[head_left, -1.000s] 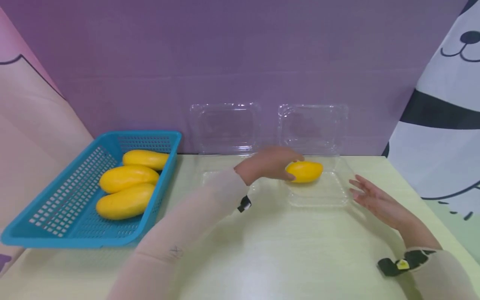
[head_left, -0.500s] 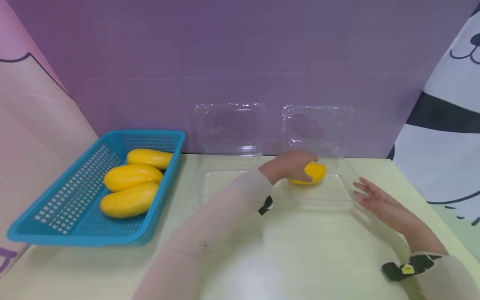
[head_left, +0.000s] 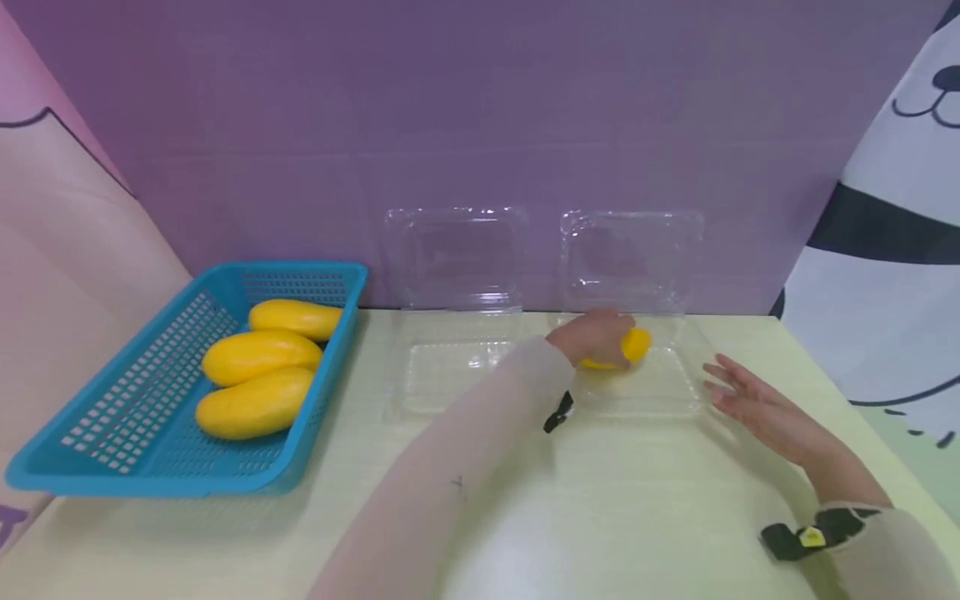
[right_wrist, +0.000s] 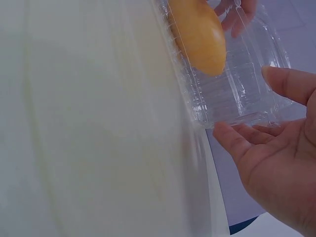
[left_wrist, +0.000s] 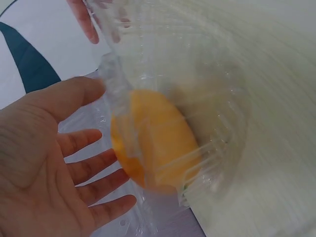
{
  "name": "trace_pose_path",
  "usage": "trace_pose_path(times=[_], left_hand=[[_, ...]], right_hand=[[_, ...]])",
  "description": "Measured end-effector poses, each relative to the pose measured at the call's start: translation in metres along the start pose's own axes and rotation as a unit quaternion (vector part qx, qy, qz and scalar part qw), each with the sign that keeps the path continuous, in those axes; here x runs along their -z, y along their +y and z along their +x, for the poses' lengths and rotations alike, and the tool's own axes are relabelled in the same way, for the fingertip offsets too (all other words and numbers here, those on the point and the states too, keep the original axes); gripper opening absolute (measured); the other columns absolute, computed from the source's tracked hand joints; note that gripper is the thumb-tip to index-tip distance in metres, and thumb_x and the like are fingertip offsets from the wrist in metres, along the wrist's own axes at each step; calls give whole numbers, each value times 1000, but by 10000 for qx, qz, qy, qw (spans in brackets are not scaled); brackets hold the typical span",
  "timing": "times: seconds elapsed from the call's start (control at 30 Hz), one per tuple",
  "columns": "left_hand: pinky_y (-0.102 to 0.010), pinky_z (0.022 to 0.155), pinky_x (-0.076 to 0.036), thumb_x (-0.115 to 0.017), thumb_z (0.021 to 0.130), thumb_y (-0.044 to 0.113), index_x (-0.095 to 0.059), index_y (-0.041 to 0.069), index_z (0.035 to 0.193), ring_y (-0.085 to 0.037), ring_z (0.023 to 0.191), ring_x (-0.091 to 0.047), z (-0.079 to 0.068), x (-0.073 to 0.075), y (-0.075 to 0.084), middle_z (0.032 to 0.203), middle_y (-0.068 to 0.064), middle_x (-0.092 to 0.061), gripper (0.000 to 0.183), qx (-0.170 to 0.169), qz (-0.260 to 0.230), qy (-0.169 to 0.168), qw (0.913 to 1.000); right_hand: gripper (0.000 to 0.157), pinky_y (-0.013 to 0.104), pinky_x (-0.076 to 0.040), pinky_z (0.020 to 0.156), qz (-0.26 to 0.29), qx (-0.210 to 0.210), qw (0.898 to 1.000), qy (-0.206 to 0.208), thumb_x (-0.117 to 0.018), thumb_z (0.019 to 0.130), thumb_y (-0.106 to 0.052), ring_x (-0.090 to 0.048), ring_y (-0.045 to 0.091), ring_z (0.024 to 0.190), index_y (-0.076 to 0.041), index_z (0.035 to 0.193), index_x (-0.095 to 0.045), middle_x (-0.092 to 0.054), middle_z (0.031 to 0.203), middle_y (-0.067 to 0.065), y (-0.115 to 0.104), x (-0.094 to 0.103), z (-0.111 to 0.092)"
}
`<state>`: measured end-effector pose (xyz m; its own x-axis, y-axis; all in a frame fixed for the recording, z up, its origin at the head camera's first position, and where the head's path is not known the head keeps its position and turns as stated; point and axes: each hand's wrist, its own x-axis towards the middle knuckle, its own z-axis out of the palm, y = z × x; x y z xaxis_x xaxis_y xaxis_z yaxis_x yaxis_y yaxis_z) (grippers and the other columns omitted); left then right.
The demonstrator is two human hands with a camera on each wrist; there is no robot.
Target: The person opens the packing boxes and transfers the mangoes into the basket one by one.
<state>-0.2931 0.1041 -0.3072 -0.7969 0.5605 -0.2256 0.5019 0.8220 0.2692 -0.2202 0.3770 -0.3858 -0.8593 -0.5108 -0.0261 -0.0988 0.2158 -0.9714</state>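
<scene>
A yellow mango (head_left: 636,344) lies in the base of the right clear plastic clamshell box (head_left: 637,404). My left hand (head_left: 596,337) reaches over its left part and hides some of it in the head view. In the left wrist view the left hand's fingers (left_wrist: 98,187) are spread beside the mango (left_wrist: 158,143), which shows through clear plastic. My right hand (head_left: 765,412) is at the box's right side. Its fingers (right_wrist: 232,140) are extended at the box rim in the right wrist view, with the thumb apart.
At left on the table (head_left: 600,517), a blue perforated basket (head_left: 172,483) holds 3 yellow mangoes (head_left: 255,404). Another clear clamshell (head_left: 453,258) stands with raised lid beside the first, its base partly behind my left sleeve. A purple backdrop (head_left: 480,100) rises behind both.
My left hand has slid right over the mango and covers more of it. The mango stays nearly in place. My right hand has hardly moved.
</scene>
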Motion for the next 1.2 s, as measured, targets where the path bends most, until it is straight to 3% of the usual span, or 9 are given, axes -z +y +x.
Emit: trace_pose_path(times=[0.17, 0.3, 0.47, 0.7, 0.87, 1.07, 1.2], left_hand=[[-22, 96, -41, -65, 87, 35, -45, 25, 134, -9, 105, -44, 5, -5, 5, 118, 7, -50, 52, 57, 476, 31, 9988], [-23, 96, -42, -64, 88, 32, -45, 26, 134, -10, 107, -43, 6, -8, 7, 118, 6, -49, 50, 99, 655, 69, 9978], [-26, 97, -45, -68, 86, 24, -40, 28, 138, -11, 110, -44, 7, -14, 3, 126, 4, -47, 59, 343, 452, 169, 9982], [-35, 104, -43, -69, 85, 21, -28, 35, 145, -15, 123, -40, 16, -27, 2, 142, 4, -37, 75, 602, 102, 42, 9981], [-34, 106, -41, -69, 85, 23, -24, 31, 147, -16, 124, -42, 14, -31, 5, 144, 2, -37, 77, 766, 40, 122, 9970], [-31, 102, -43, -72, 81, 29, -27, 21, 146, -17, 117, -48, 11, -33, 7, 134, -2, -44, 80, 921, 38, 265, 9954], [-28, 96, -46, -75, 78, 31, -32, 19, 141, -16, 106, -51, 12, -35, 8, 124, -1, -48, 77, 944, 1, 280, 9951]], right_hand=[[70, 1, -36, 89, 173, 56, 9998, -57, -35, 101, -5, -40, -21, 114, -2, 147, 17, 2, 160, 6, 1, 0, 1], [70, 1, -36, 91, 292, 147, 9994, -105, -35, 101, -5, -41, -20, 115, -1, 147, 17, -1, 160, 3, 0, 0, 1], [70, 2, -36, 93, 333, 267, 9990, -130, -36, 100, -4, -41, -19, 116, 2, 146, 17, -12, 158, -3, 0, -2, 2], [71, 2, -36, 92, 233, 121, 9996, -36, -37, 100, -5, -41, -20, 115, 3, 146, 17, -1, 160, 10, -1, -2, 1], [71, 2, -36, 92, 248, 113, 9996, 9, -37, 100, -5, -41, -20, 114, 4, 145, 18, 3, 159, 14, -2, -4, 1], [70, 3, -37, 92, 381, 282, 9989, -64, -35, 100, -4, -41, -18, 116, 4, 145, 18, -8, 159, 4, 0, -3, 1], [70, 2, -36, 92, 269, 158, 9995, -6, -36, 101, -5, -41, -20, 115, 4, 146, 17, -3, 159, 11, -1, -4, 0]])
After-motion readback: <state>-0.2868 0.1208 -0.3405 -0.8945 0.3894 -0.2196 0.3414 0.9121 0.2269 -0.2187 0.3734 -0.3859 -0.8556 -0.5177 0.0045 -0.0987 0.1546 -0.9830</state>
